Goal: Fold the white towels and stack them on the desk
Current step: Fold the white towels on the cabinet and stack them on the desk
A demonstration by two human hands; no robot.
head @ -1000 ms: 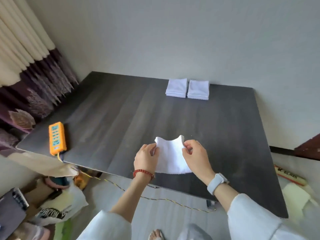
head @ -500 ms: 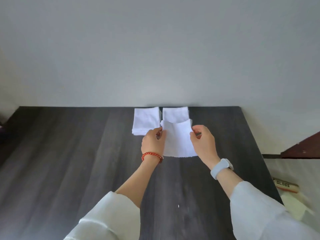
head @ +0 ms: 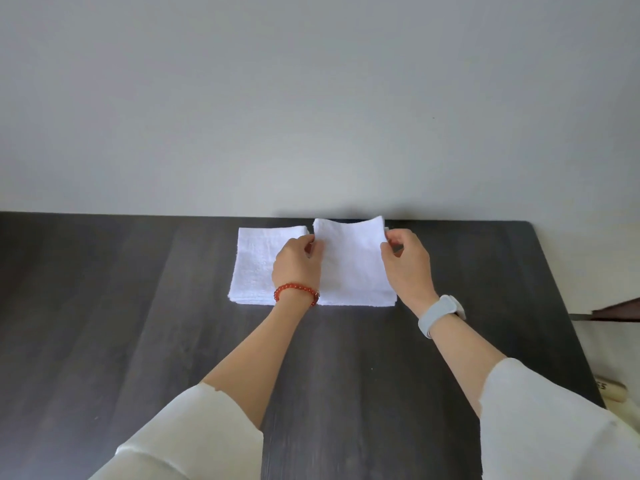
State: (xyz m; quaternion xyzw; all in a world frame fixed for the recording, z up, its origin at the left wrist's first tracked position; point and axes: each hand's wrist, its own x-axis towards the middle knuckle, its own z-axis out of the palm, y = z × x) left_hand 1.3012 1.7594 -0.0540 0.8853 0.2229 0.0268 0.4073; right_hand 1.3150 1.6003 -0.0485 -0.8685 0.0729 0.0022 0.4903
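Note:
A folded white towel [head: 351,261] lies over the right stack at the far edge of the dark wooden desk [head: 138,323]. Its far corners are still lifted. My left hand [head: 296,266], with a red bead bracelet, pinches the towel's far left corner. My right hand [head: 407,265], with a pale watch on the wrist, pinches the far right corner. The right stack underneath is almost fully hidden, only its front edge [head: 356,303] shows. A second stack of folded white towels [head: 256,268] sits just left, partly behind my left hand.
A pale wall [head: 311,116] rises right behind the stacks. The desk's right edge runs down past my right sleeve. Beyond it lie a dark brown furniture corner [head: 616,311] and a cream roll with lettering [head: 611,391] on the floor.
I carried the folded towel from the desk's near edge to the far edge and lowered it onto the right stack. The view moved forward and both hands kept their grip.

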